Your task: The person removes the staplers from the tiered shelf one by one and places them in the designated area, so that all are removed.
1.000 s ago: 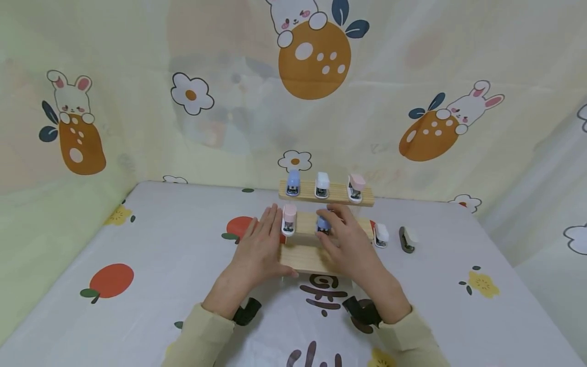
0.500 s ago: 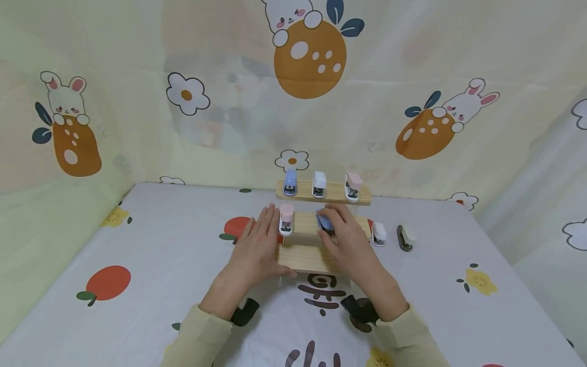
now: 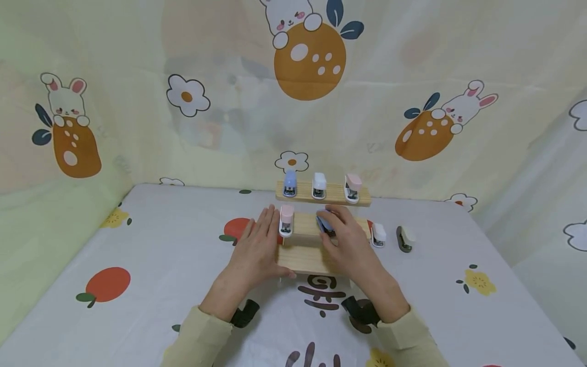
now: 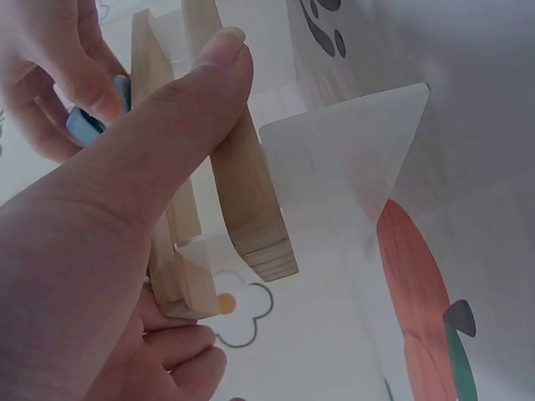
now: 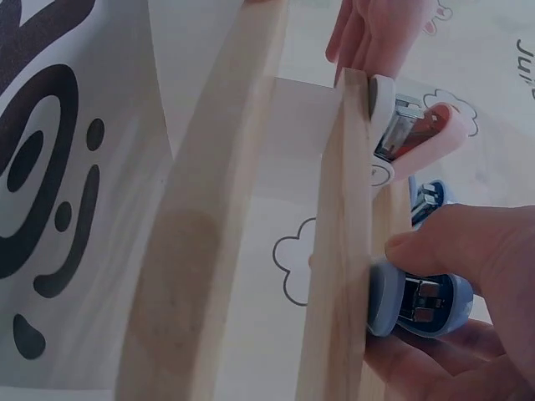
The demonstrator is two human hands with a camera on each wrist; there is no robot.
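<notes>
My right hand [image 3: 350,247] pinches a small blue stapler [image 5: 389,296] between thumb and fingers, at the middle board [image 3: 304,224] of a tiered wooden stand. In the head view the stapler sits askew, partly covered by the fingers. A pink-and-white stapler [image 3: 286,220] stands at the left end of that board. Beside it my left hand [image 3: 257,250] lies with straight fingers along the stand's left side, its thumb resting on the lowest board [image 3: 304,259]. The left wrist view shows that thumb [image 4: 221,63] across the wood.
On the top board [image 3: 337,192] stand a blue stapler [image 3: 290,183], a white stapler [image 3: 319,185] and a pink stapler [image 3: 352,187]. Right of the stand, a white stapler [image 3: 378,235] and a dark green-and-white one [image 3: 405,238] lie on the printed tablecloth [image 3: 160,229]. Clear side panels [image 4: 343,146] carry the boards.
The blue stapler has turned from facing forward to a slant under my right fingers, staying on the middle board. My left hand keeps its place against the stand.
</notes>
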